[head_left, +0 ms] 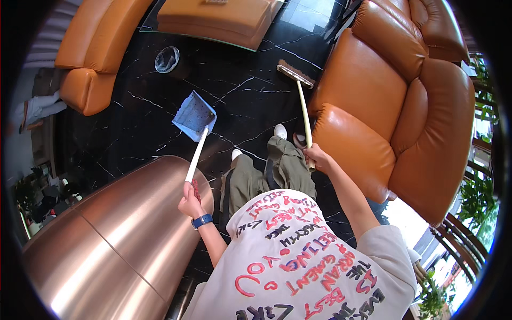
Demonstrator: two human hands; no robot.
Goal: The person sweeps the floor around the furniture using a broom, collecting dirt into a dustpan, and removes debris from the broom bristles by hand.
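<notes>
The right hand (318,156) is wrapped round the broom (305,114) near its handle's top; the left hand (190,202) grips the dustpan (196,114) by its handle's upper end. Both should handle as light and stiff, best held there. The broom's long axis runs forward and slightly left to a crosswise head beside the sofa (368,80). The dustpan's handle slants forward and right; its mouth, hard to judge from above, seems to face forward-left, near the bin (167,60).

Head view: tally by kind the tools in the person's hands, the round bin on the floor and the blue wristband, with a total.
Broom: 1, in the right hand
Dustpan: 1, in the left hand
Round bin: 1
Blue wristband: 1
Total: 4
</notes>
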